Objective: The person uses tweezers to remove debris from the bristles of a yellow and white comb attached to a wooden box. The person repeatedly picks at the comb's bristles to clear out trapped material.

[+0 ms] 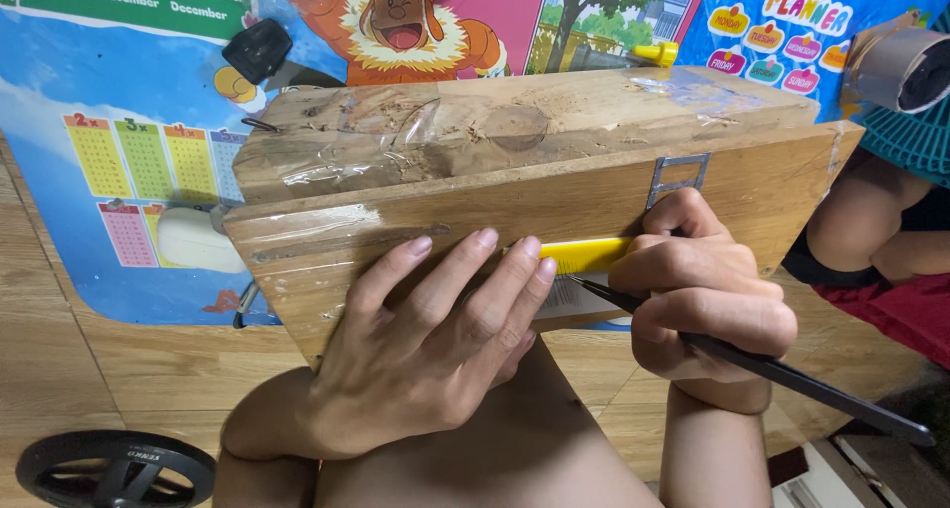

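A rough wooden block [495, 132] with clear tape on it rests over a lighter wooden board [762, 182] on my knees. My left hand [426, 340] lies flat against the board's front face, fingertips pressing a yellow ruler [584, 255] to the wood. My right hand [708, 290] grips a thin black pencil [792, 374] whose tip touches the ruler's lower edge. A small grey metal bracket [678, 177] sits on the board just above my right hand.
A colourful printed mat [148, 162] covers the wooden floor behind the block. A black weight plate [114, 468] lies at the lower left. Another person's bent leg [871, 231] and a roll of tape [905, 68] are at the right.
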